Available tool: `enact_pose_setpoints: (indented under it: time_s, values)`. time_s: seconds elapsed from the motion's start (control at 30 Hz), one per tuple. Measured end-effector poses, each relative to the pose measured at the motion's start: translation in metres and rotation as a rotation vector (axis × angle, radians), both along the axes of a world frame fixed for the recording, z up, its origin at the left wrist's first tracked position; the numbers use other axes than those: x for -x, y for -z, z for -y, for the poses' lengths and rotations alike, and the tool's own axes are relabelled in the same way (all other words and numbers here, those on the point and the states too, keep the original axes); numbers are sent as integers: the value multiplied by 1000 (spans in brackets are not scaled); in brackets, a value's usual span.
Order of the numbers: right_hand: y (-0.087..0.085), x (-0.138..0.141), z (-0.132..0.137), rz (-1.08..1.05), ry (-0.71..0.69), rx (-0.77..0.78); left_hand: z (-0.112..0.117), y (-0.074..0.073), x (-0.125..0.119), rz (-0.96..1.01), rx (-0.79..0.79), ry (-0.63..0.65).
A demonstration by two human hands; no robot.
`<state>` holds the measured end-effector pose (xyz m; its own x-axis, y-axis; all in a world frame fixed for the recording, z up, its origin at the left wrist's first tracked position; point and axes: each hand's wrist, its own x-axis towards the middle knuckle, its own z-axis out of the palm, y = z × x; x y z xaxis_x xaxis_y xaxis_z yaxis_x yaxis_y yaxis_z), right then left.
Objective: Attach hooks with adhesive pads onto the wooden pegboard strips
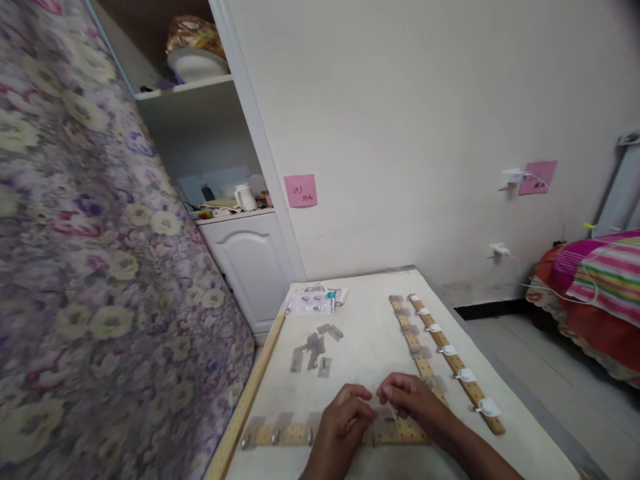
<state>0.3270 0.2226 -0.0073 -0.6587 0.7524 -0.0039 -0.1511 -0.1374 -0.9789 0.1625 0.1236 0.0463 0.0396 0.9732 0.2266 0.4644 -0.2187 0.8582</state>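
My left hand [341, 427] and my right hand [413, 399] are close together over the front wooden strip [293, 435]. Both have curled fingers, with fingertips nearly meeting; anything pinched in them is too small or hidden to make out. Just below the fingertips, a clear square hook [385, 421] is on the strip. More clear squares with metal hooks line this strip, partly covered by my left hand. Several loose clear hooks [315, 350] lie in a cluster left of centre on the table [357, 340].
Towards the right run a wooden strip [424, 367] with clear squares and another [455, 363] bearing white tags. A long wooden bar [250, 393] follows the left edge. Blister packs [320, 305] lie at the back. A floral curtain [115, 267] hangs left; a bed [595, 293] stands right.
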Motion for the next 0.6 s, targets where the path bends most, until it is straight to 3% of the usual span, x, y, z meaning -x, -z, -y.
enact_pose_setpoints:
  time_s: [0.13,0.27,0.5,0.6]
  values:
    - [-1,-1,3,-21,-113,19,-8,-12,-3,-29,14,141]
    - [5,-3,1,-36,-134,71,-19,-17,-6,-30,0,183]
    - [3,-5,-2,-55,-115,141,-31,-7,-11,38,-6,98]
    - [0,-5,-1,-76,-79,160,-28,5,-14,149,29,-43]
